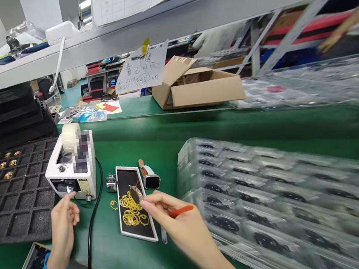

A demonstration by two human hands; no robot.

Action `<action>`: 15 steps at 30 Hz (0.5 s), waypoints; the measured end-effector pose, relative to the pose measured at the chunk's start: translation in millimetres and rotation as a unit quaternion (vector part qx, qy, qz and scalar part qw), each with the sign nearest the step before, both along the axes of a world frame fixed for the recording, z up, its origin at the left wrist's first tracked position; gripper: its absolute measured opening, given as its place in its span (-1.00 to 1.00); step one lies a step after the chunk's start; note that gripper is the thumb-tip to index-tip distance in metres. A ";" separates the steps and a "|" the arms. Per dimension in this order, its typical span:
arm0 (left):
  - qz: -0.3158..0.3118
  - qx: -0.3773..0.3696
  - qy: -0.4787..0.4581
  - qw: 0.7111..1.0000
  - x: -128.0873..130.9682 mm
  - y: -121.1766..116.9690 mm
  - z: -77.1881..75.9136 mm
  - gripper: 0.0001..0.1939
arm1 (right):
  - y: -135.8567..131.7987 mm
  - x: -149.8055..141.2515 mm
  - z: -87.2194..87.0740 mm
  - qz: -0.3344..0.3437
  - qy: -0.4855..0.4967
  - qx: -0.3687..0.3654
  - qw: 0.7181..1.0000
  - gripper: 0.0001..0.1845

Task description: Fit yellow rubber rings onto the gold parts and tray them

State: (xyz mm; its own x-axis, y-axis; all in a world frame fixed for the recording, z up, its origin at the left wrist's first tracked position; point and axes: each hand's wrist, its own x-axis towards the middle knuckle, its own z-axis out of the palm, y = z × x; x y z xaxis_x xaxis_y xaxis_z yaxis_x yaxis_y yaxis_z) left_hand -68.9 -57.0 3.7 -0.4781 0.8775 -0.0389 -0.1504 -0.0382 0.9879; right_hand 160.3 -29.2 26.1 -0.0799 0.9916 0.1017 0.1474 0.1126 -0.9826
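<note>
My left hand [62, 219] is at the front of a white tape dispenser [88, 161]. Its index finger reaches toward the clear tape [66, 188] at the outlet; the other fingers are loosely bent and apart. Between the thumb and fingers of my right hand [171, 212] is a round watch head [136, 195] with a dark face and a metallic rim. An orange-handled tool [183, 211] is tucked into the same hand, its far end hidden. Below the watch head lies a white-rimmed tray [122, 226] with many yellow rings [132, 216].
A black foam tray [18, 220] at left holds several gold round parts. A tally counter [110, 183] and a smartwatch [151, 180] flank the small tray. Stacked clear plastic trays [253, 199] fill the right. A black cable [95, 229] crosses the bench; an open cardboard box [207, 92] stands behind.
</note>
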 end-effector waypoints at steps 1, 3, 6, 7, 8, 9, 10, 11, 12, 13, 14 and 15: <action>0.026 0.009 0.000 1.000 -5.7 2.1 4.4 -0.63 | 0.6 0.0 -0.9 0.004 0.002 -0.003 1.000 -0.63; 0.069 0.041 0.061 0.995 -10.7 6.1 17.6 -0.74 | 2.6 0.4 -2.5 0.012 0.012 -0.014 1.000 -0.61; 0.066 0.126 0.265 0.954 -7.9 10.6 43.0 -0.85 | 6.1 2.1 -3.2 0.030 0.041 -0.021 0.998 -0.59; 0.042 0.149 0.344 0.926 -6.0 12.4 51.2 -0.86 | 6.9 2.7 -2.8 0.037 0.053 -0.018 0.998 -0.58; 0.010 0.161 0.416 0.895 -4.2 14.5 58.5 -0.87 | 7.3 3.2 -2.2 0.045 0.064 -0.016 0.997 -0.58; -0.025 0.160 0.473 0.866 -2.7 17.1 64.9 -0.86 | 7.4 3.6 -1.5 0.055 0.076 -0.018 0.995 -0.58; -0.054 0.149 0.514 0.843 -1.3 19.8 70.1 -0.84 | 7.3 3.9 -1.0 0.065 0.091 -0.026 0.993 -0.58; -0.076 0.133 0.539 0.829 0.2 22.4 74.3 -0.83 | 7.0 4.1 -0.5 0.072 0.111 -0.043 0.990 -0.59; -0.091 0.123 0.547 0.823 2.1 24.6 77.4 -0.83 | 6.8 4.2 -0.3 0.075 0.136 -0.067 0.986 -0.59; -0.102 0.121 0.541 0.826 4.7 26.1 79.6 -0.82 | 6.7 4.4 -0.2 0.079 0.160 -0.095 0.979 -0.58; -0.115 0.128 0.525 0.834 8.3 26.9 80.9 -0.81 | 6.9 4.5 -0.1 0.080 0.181 -0.123 0.972 -0.57; -0.133 0.138 0.499 0.845 13.0 27.0 81.3 -0.81 | 7.4 4.7 -0.1 0.080 0.198 -0.148 0.966 -0.55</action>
